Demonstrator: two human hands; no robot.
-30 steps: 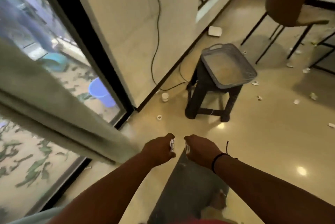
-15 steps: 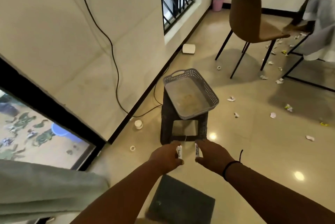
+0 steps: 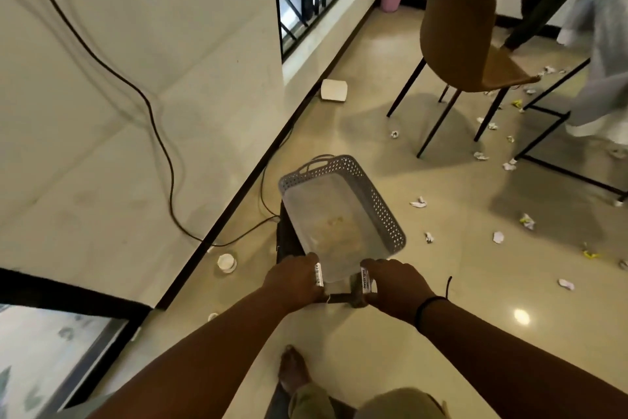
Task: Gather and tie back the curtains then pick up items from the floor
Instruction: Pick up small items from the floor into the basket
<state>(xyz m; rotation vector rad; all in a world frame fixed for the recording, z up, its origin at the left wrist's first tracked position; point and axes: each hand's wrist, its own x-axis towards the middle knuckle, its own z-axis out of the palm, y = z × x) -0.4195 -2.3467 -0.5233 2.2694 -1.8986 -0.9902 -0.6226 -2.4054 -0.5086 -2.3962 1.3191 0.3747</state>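
Holding: each hand grips a small white battery-like cylinder over the near edge of the grey perforated basket (image 3: 342,208), the landmark for every line below.
Left of basket: a white cup-like lid (image 3: 226,262) lies on the floor by the black skirting, with a black cable (image 3: 163,147) running down the wall.
Left hand (image 3: 294,279): fingers curled round the left cylinder (image 3: 318,274), just at the basket's near rim.
Right hand (image 3: 394,282): fingers curled round the right cylinder (image 3: 365,280), at the near right corner.
Right of basket: crumpled paper scraps (image 3: 418,202) dot the floor towards the brown chair (image 3: 472,41).
Advice: carry both hands further over the basket's open middle, lower them inside the walls, then release, so nothing rolls off the dark stool (image 3: 287,242) beneath.
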